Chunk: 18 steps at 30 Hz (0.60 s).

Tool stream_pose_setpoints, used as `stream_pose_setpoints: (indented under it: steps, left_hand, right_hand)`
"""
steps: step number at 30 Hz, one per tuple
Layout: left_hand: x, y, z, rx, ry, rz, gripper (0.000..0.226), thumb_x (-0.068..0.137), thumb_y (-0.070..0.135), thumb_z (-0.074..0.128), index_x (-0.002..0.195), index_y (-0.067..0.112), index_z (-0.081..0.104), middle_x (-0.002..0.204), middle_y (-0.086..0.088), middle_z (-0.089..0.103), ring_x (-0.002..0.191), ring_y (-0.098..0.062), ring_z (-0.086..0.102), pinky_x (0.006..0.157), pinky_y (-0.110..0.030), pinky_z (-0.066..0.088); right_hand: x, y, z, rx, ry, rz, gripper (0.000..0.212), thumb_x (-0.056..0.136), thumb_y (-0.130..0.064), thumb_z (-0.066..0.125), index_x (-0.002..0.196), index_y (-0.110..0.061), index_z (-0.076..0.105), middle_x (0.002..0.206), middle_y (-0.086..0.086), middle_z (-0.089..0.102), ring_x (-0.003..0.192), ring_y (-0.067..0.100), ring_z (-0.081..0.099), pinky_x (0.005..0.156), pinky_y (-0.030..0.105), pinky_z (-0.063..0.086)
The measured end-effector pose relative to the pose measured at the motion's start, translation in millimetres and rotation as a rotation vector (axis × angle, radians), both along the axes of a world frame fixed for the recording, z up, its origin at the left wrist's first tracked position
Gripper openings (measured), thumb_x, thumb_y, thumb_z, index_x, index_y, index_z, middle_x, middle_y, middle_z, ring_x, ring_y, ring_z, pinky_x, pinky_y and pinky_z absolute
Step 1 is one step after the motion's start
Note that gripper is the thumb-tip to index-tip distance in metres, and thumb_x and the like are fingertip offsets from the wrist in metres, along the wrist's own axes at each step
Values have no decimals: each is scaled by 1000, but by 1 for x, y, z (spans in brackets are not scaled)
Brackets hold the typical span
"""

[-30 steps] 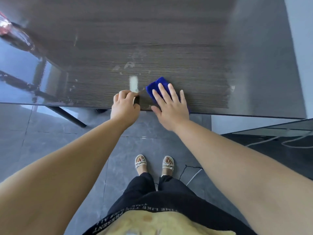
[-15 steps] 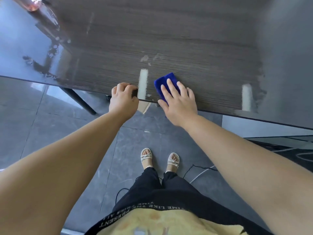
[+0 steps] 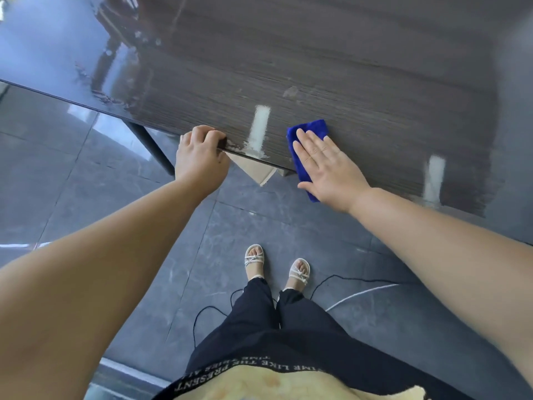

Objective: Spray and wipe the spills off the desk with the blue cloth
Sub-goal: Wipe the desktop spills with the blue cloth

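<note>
Nearest: feet in white strapped sandals (image 3: 253, 259) on a grey tiled floor (image 3: 86, 183), with a black cable (image 3: 346, 280) trailing beside them.

Left arm: extended forward. The left hand (image 3: 202, 157) is at the front edge of the desk (image 3: 346, 67), fingers curled over the edge and clasping it.

Right arm: extended forward. The right hand (image 3: 326, 166) lies palm down with fingers straight and together, pressing, not clenching.

Blue cloth (image 3: 314, 127): flat under the right hand at the desk's front edge, near end hanging over the edge.

White streak (image 3: 259, 128): on the dark wood-grain top, between the two hands, smeared at the edge.

Second white streak (image 3: 434, 177): farther right, well apart from the cloth.

Desk leg (image 3: 150, 145): dark, slanting, beyond the left hand.
</note>
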<state>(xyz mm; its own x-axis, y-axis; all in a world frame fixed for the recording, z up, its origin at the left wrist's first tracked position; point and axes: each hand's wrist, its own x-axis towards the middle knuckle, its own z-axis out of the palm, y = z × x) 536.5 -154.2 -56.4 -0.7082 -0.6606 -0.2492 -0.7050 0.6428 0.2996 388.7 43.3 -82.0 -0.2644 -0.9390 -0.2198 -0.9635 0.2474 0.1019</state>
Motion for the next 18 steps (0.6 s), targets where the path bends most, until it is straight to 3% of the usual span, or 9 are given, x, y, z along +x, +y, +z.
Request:
stream_pose_setpoints:
  steps: [2,4,18]
  left_hand:
    - [-1,-6,2,-6,1,-12,40,93,21,43,133,16,47,139,-7,38,131,-28,30,110,-37,26]
    - [2,-15,3,3,22,29,39,93,19,43,131,16,48,138,-7,39,131,-28,31,109,-37,28]
    - [52,-166,-3,-50,-55,295,54,88,10,41,141,14,35,146,-5,28,136,-26,21,112,-34,24]
  right_hand:
    - [14,-32,0,8,-44,-37,78,97,-42,43,148,-1,1,158,17,1,146,30,4,117,40,1]
    - [32,-72,-4,-34,-79,-59,75,99,-41,36,149,-4,-6,158,14,-9,146,27,-4,116,38,-6]
    - [102,-272,-9,-67,-113,4,71,101,-41,29,148,-6,-10,158,11,-13,146,24,-8,117,38,-5]
